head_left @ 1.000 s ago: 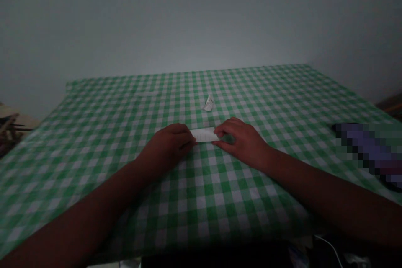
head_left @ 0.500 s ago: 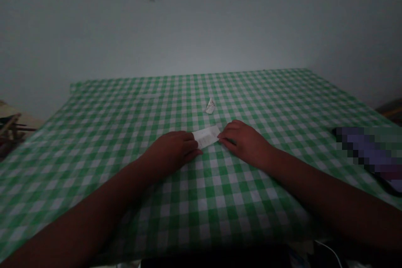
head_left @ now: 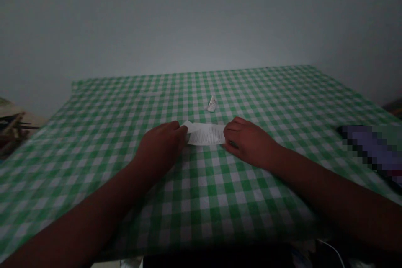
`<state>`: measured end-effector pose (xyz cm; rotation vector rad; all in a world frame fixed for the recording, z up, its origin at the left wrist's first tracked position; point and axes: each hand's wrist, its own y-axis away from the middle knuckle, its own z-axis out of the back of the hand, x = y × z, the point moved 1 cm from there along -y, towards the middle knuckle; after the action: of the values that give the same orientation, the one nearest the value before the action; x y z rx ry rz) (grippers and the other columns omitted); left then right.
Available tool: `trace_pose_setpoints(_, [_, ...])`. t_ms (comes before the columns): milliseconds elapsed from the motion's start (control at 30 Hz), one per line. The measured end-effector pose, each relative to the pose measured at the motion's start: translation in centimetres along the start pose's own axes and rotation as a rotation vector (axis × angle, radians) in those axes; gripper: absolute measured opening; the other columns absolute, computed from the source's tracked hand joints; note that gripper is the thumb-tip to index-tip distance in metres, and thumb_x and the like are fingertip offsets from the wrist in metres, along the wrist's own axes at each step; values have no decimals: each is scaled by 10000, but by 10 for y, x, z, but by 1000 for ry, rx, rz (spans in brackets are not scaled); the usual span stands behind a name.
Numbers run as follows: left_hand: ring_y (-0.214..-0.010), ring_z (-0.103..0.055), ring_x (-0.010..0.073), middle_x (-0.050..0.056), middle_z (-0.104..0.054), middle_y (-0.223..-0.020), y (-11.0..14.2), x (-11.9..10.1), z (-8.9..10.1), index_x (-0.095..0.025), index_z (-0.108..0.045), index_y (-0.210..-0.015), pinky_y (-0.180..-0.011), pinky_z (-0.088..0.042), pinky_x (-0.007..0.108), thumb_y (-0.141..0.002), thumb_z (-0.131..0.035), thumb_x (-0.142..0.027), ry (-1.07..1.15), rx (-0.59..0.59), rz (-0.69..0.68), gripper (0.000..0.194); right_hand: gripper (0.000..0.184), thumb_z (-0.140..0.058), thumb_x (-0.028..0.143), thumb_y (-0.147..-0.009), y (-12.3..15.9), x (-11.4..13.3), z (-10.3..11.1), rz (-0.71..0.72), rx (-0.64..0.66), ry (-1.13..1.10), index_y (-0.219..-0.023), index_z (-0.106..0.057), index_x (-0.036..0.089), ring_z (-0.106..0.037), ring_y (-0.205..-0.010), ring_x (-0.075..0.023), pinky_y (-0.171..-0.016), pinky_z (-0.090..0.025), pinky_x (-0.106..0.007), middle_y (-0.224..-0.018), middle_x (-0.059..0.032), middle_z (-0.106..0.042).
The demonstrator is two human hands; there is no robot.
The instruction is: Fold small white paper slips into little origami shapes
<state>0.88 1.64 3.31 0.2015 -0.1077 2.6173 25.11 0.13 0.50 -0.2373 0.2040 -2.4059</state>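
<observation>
A strip of white paper [head_left: 207, 135] with lines of small print stretches between my two hands, just over the checked cloth. My left hand [head_left: 163, 140] is closed, pinching the paper's left end, where a flap is folded over between thumb and fingers. On the right end, my right hand [head_left: 243, 137] grips the paper with bent fingers; its fingertips partly hide that edge. Beyond the strip lies a small crumpled piece of white paper [head_left: 212, 104], apart from both hands.
A green and white checked tablecloth [head_left: 201, 192] covers the table, which reaches a pale wall [head_left: 201, 21]. To the right lies a dark-edged, purplish flat object [head_left: 367, 144], partly blurred out. A wooden frame [head_left: 12, 130] stands beyond the left edge.
My left hand has moved left and slightly up, lifting a flap of the paper. More of the printed strip now shows between the hands. My right hand has barely shifted.
</observation>
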Motion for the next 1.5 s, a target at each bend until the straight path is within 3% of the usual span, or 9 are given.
trace_pose_setpoints(167, [-786, -624, 219, 98, -605, -1011, -1, 4, -10, -192, -654, -1024, -585, -441, 306, -907, -386, -105, -26, 68, 66, 305, 88, -543, 152, -901, 4, 9, -1, 59, 31, -77, -927, -622, 123, -548, -891, -221, -823, -456, -348, -926, -93, -638])
trace_pose_setpoints(333, [-929, -630, 281, 144, -604, -1075, -1, 2, -15, -159, -663, -1039, -705, -527, 366, -957, -455, -372, -6, 62, 67, 308, 93, -527, 145, -910, 5, 14, -3, 86, 53, -79, -937, -615, 136, -565, -844, -211, -786, -468, -344, -920, -93, -646])
trace_pose_setpoints(433, [-974, -620, 308, 159, -612, -1098, 0, 0, -13, -146, -665, -1062, -727, -544, 396, -943, -487, -405, 18, 53, 73, 336, 114, -521, 122, -913, 4, 15, -2, 118, 83, -77, -947, -628, 137, -585, -891, -223, -841, -471, -369, -961, -103, -670])
trace_pose_setpoints(667, [-1286, -461, 343, 131, -498, -1440, -1, -2, -9, -188, -575, -1299, -1013, -433, 545, -914, -544, -212, 128, -61, -339, 387, 154, -537, 88, -871, 5, 13, 0, 31, 92, -61, -980, -635, 137, -614, -901, -240, -836, -490, -387, -1000, -117, -680])
trace_pose_setpoints(900, [-1176, -543, 257, 66, -616, -1290, -5, -8, -18, -196, -673, -997, -1021, -414, 444, -955, -542, -227, 266, 27, -596, 142, 198, -541, 74, -866, 4, 7, 0, 43, 101, -39, -1028, -642, 127, -587, -1024, -259, -944, -441, -428, -1084, -114, -673])
trace_pose_setpoints(1033, [-960, -617, 219, 78, -686, -1025, -4, -15, -19, -161, -657, -984, -907, -463, 392, -993, -478, -232, 262, 29, -570, 193, 226, -572, 181, -902, 6, 16, 6, 87, 37, 15, -1113, -651, 162, -512, -1169, -318, -995, -361, -522, -1201, -105, -660])
trace_pose_setpoints(1133, [-862, -629, 211, 67, -683, -905, 0, -22, -16, -149, -654, -934, -823, -482, 363, -1004, -478, -265, 277, 46, -508, 222, 235, -588, 330, -931, 9, 25, 7, 137, 43, -38, -1093, -666, 178, -517, -1135, -313, -951, -371, -504, -1149, -89, -681])
trace_pose_setpoints(1300, [-797, -634, 190, 48, -684, -866, 4, -27, -18, -155, -644, -927, -722, -478, 310, -1008, -492, -296, 401, 65, -446, 222, 186, -533, 293, -971, 8, 24, -3, 130, 25, -171, -1044, -659, 177, -579, -1013, -242, -887, -411, -419, -1059, -82, -694])
trace_pose_setpoints(1500, [-954, -640, 221, 93, -692, -1005, 4, -20, -14, -154, -652, -1029, -868, -504, 355, -983, -520, -442, 548, 11, -678, 321, 125, -530, 141, -923, 6, 12, -6, 153, 85, -99, -947, -648, 175, -606, -910, -220, -839, -459, -388, -975, -71, -671])
